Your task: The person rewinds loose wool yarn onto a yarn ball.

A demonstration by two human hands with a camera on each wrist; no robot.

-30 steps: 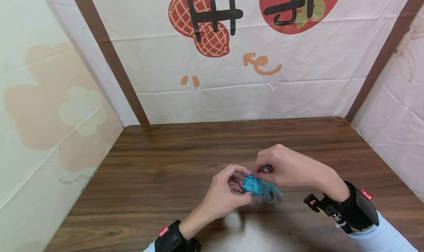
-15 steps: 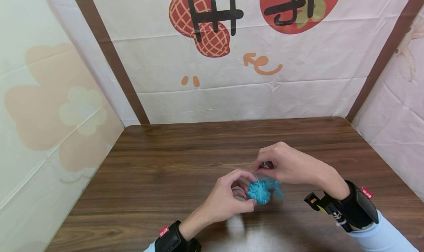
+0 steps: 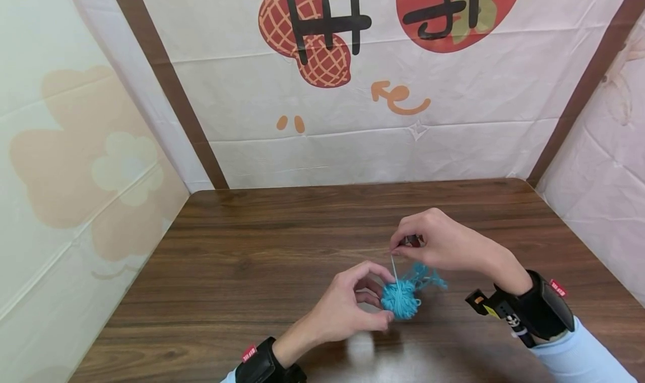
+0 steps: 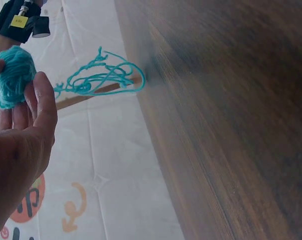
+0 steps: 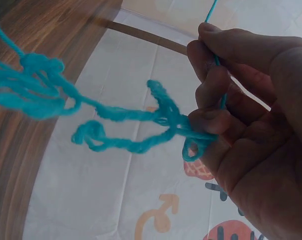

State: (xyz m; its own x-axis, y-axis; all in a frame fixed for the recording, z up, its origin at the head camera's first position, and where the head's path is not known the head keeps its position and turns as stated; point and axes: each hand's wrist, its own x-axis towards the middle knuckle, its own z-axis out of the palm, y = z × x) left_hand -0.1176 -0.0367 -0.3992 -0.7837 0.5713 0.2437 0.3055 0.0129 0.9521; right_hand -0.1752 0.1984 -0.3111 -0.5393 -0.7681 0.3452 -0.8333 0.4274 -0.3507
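Observation:
My left hand (image 3: 347, 304) holds a small ball of turquoise yarn (image 3: 401, 300) between thumb and curled fingers, over the table. A taut strand (image 3: 395, 268) rises from the ball to my right hand (image 3: 443, 240), which pinches it between thumb and forefinger. In the right wrist view that strand runs on past the curled fingers (image 5: 211, 90). A tangled, knotted tail of yarn (image 5: 135, 145) reaches up to the lower fingers of the right hand. The left wrist view has the ball (image 4: 14, 77) in the fingers and loose loops (image 4: 105, 80) hanging beside it.
Beneath the hands is a dark wood-grain table (image 3: 242, 237) with a rounded far edge. A white printed cloth (image 3: 353, 153) hangs behind it, with more cloth at both sides. Black camera bands (image 3: 541, 304) sit on the wrists.
My right hand has moved up and away from the ball, drawing out a longer strand. The ball has turned and moved slightly right and toward me, with the left hand following.

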